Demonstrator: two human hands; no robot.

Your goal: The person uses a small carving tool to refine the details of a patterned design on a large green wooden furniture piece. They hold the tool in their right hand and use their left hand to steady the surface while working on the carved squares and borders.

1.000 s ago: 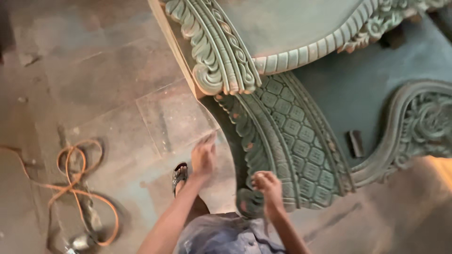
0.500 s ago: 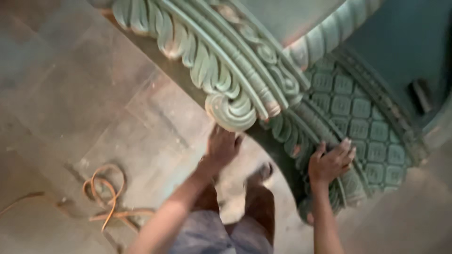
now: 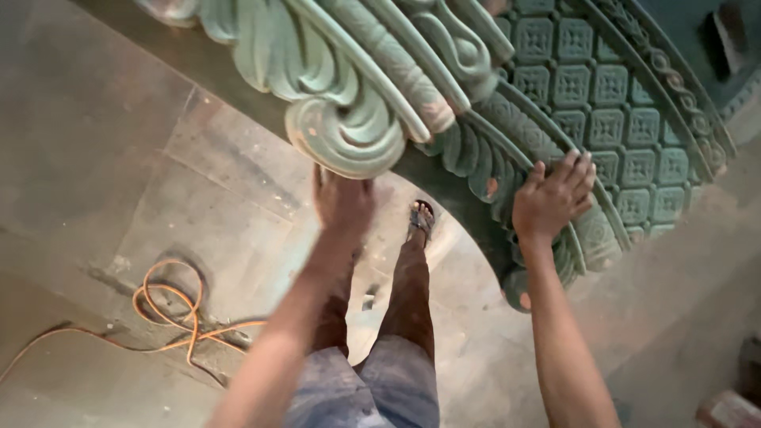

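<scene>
A large green carved wooden furniture piece [image 3: 555, 87] with scroll and lattice ornament fills the top and right of the view. My left hand [image 3: 342, 202] reaches up under the rounded scroll end [image 3: 349, 147]; its fingertips are hidden and blurred, so its grip is unclear. My right hand [image 3: 552, 200] lies flat with fingers spread on the carved leaf border just left of the lattice panel. My leg and a sandalled foot [image 3: 420, 220] stand on the floor between both arms.
An orange cable [image 3: 170, 305] lies looped on the dusty stone floor at lower left. A small bit of debris [image 3: 369, 301] lies near my leg. A reddish object [image 3: 725, 408] shows at the bottom right corner.
The view has moved closer to the carving. Both hands rose from hanging free to the piece: the left under the scroll, the right flat on the carved border.
</scene>
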